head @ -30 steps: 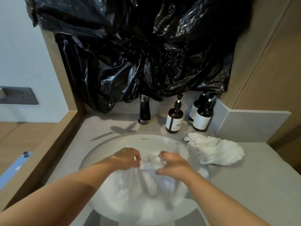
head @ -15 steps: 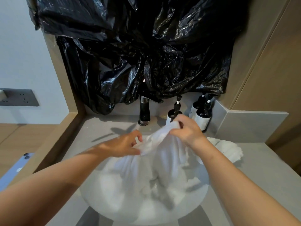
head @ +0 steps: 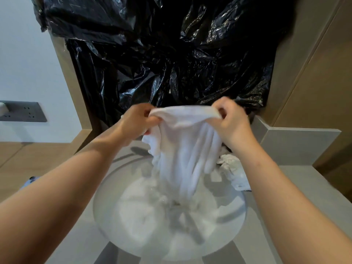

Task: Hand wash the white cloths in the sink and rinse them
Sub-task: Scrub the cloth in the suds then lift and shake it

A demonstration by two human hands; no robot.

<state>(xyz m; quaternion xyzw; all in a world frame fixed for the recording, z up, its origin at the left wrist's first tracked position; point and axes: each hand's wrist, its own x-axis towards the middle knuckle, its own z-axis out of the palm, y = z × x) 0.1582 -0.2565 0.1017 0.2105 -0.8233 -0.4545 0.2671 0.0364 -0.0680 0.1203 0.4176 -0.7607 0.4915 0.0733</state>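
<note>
A wet white cloth (head: 185, 149) hangs high above the round white sink (head: 106, 221), its lower end trailing down into the soapy water. My left hand (head: 137, 124) grips the cloth's top edge on the left. My right hand (head: 231, 122) pinches the same edge on the right, so the edge is stretched between them. More white cloth lies in the water at the bottom of the basin. A second white cloth (head: 233, 170) lies crumpled on the counter right of the sink, partly hidden by my right forearm.
Crumpled black plastic sheeting (head: 162, 54) covers the wall behind the sink and hides the tap and bottles behind the raised cloth. The grey counter (head: 304, 187) runs right to a raised grey ledge. A wall socket plate (head: 24, 111) sits far left.
Both hands have risen from the basin, lifting the cloth up and spreading its top edge apart. The view has tilted so the tap and bottles are now hidden behind the cloth.
</note>
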